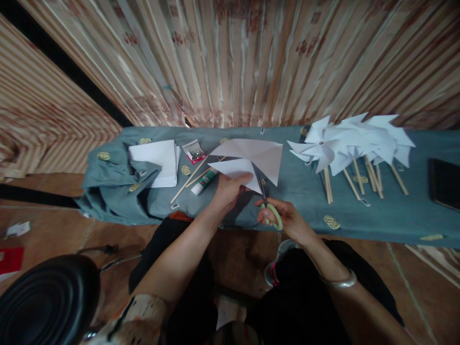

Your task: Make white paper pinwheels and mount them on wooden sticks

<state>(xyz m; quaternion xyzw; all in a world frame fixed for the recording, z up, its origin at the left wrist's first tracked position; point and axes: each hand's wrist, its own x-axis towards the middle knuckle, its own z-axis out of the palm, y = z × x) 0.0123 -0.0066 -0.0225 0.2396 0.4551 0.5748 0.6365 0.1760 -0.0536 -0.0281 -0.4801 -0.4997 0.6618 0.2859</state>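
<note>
My left hand (230,190) pinches a white sheet of paper (266,155) that is partly cut, with one triangular flap spread toward me. In my right hand (283,216) is a pair of scissors with light green handles (276,218); its dark blades lie at the paper's near edge. Just left of the paper are a glue stick (204,181), thin wooden sticks (188,180) and a small open box (194,152) of metal pins. Farther left lies a stack of white paper (160,163).
Several white paper pinwheels (359,141) on wooden sticks lie heaped at the right. A dark phone-like object (444,184) rests by the right edge. The narrow table has a grey-green cloth (305,211). A curtain (230,62) hangs behind; a round black stool (48,302) stands lower left.
</note>
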